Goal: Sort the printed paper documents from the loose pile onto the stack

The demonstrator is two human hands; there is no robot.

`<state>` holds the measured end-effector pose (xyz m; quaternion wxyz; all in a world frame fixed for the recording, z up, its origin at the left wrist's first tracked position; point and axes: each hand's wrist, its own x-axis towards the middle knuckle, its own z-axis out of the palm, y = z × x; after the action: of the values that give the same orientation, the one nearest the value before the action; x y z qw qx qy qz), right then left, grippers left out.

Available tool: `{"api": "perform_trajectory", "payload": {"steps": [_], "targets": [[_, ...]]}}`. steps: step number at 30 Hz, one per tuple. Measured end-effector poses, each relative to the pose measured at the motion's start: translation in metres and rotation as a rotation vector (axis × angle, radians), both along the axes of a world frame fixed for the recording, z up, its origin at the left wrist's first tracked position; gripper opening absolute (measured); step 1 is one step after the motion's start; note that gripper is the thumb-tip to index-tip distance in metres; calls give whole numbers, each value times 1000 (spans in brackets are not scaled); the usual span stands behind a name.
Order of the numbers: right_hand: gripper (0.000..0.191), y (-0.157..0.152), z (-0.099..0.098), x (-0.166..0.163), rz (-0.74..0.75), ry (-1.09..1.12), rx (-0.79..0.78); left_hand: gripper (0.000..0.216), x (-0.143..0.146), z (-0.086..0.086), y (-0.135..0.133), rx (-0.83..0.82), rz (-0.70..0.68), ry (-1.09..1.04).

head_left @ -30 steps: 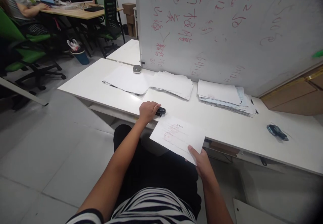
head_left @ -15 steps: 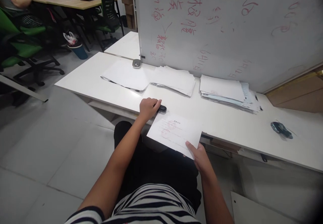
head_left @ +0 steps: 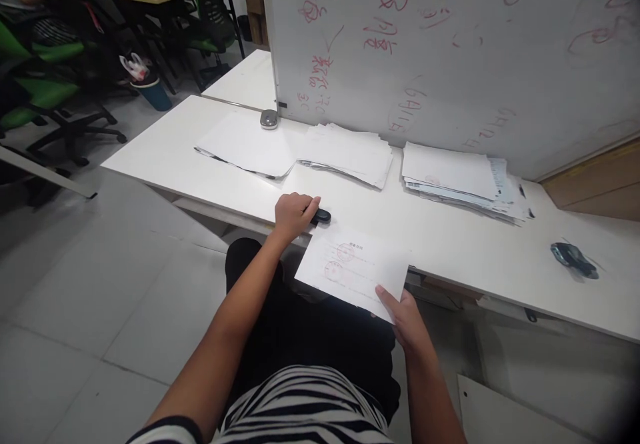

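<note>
My left hand point(head_left: 294, 216) is closed around a black stapler point(head_left: 323, 216) at the front edge of the white desk. Only the stapler's rounded end shows past my fingers. A white printed paper point(head_left: 350, 264) with two red round stamps lies tilted over my lap and the desk edge. Its upper left corner is close by the stapler; I cannot tell whether it sits between the jaws. At the lower right corner, my right hand point(head_left: 407, 314) pinches the paper, thumb on top and fingers beneath.
Across the desk point(head_left: 150, 144) lie a left paper stack point(head_left: 250, 147), a middle stack point(head_left: 350, 154) and a right stack point(head_left: 450, 171). A whiteboard point(head_left: 350, 97) stands behind them. A dark, shiny object point(head_left: 574, 261) lies at right, a silver-rimmed one point(head_left: 269, 119) at back left.
The view has shifted slightly. The paper and my right hand appear a little lower and further right, while my left hand stays on the stapler.
</note>
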<state>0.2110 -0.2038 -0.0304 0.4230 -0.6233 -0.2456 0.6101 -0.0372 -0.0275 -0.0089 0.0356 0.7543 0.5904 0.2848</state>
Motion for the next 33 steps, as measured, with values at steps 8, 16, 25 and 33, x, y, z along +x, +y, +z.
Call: {"api": "perform_trajectory", "payload": {"steps": [8, 16, 25, 33], "targets": [[48, 3, 1, -1, -26, 3, -20, 46, 1, -3, 1, 41, -38, 96], [45, -1, 5, -7, -3, -11, 39, 44, 1, -7, -3, 97, 10, 70], [53, -13, 14, 44, 73, -256, 72, 44, 9, -14, -2, 161, 186, 80], [58, -6, 24, 65, -161, -531, 209, 43, 6, -13, -2, 149, 161, 77]]}}
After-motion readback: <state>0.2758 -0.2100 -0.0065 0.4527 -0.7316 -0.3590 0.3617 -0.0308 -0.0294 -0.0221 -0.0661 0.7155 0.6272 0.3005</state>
